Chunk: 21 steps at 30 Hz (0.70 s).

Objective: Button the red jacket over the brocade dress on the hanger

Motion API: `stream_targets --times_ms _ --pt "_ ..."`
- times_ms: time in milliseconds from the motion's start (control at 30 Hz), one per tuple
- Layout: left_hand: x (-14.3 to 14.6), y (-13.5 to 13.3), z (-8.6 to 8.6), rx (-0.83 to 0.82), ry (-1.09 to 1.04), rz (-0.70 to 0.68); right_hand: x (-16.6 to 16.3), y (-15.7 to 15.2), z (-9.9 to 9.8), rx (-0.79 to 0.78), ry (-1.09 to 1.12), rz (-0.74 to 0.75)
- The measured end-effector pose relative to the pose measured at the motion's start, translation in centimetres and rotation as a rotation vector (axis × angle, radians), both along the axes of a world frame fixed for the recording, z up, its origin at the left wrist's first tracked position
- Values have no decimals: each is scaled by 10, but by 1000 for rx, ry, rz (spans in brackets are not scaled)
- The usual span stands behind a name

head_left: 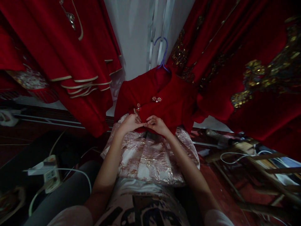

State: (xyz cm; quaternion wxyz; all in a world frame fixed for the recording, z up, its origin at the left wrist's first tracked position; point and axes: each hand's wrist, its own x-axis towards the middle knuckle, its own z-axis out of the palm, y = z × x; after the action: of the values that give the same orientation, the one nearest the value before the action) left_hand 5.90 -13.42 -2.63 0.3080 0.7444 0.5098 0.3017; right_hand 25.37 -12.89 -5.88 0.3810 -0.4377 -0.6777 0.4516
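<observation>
A red jacket on a purple hanger hangs in front of me, its lower part over a pale skirt with shiny pinkish patterning. Two bead ornaments sit on its front: a flower-shaped one at the chest and another lower left. My left hand and my right hand meet low on the jacket front, both with fingers pinched. A tiny pale bead-like spot shows between their fingertips; its exact kind is too small to tell. The fingers hide part of the jacket's lower edge.
Red garments with pale trim hang at left, and red ones with gold sequins at right. A power strip with cables lies at lower left. Wooden stool-like bars and a white cable stand at right.
</observation>
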Motion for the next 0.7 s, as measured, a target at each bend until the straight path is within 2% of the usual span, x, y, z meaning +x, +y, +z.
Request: stream_targets --times_ms 133,233,300,533,700 --pt "-2 10 -4 -64 -550 89 26 -5 30 -209 1 250" --pt "2 14 -4 -179 -870 150 43 -12 51 -265 -3 396" --pt "6 14 -6 -244 -1002 148 51 -16 61 -273 -4 454" --pt "20 14 -10 -381 -1114 156 54 -23 73 -247 -31 450" --pt "27 12 -7 -269 -1079 255 50 -22 68 -232 -3 467"
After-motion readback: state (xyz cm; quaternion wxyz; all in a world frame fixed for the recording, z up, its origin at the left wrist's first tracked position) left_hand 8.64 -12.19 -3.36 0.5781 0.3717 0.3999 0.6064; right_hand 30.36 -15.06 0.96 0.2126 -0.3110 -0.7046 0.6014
